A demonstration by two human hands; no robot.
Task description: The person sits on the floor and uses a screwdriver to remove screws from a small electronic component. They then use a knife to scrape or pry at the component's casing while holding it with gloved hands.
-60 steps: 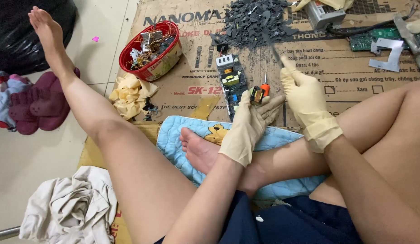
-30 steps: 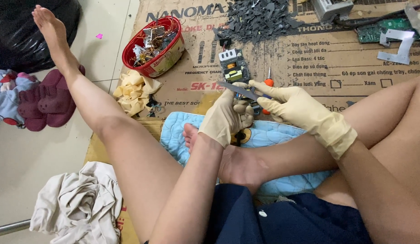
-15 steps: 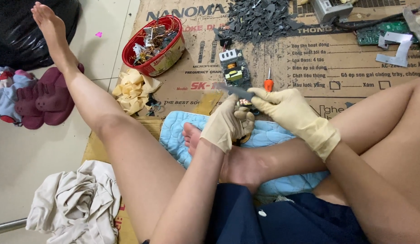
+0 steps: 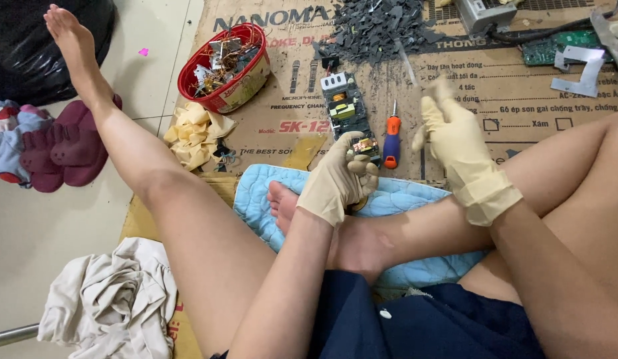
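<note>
the left hand (image 4: 339, 179), in a cream rubber glove, has its fingers (image 4: 362, 174) curled shut around the near end of a narrow green circuit board (image 4: 345, 110) studded with a white connector, a yellow coil and dark parts. the board lies flat on the printed brown cardboard sheet (image 4: 495, 93) on the floor, its far end pointing toward the pile of dark grey plastic fragments (image 4: 375, 26). the right hand (image 4: 448, 133), gloved alike, hovers with its fingers spread wide, holding nothing, just beside the orange-and-blue-handled screwdriver (image 4: 391, 136).

handling judgement: the board is likely light and stiff, with brittle solder joints and sharp pins underneath. grip it by the bare edges, not by the components.
</note>
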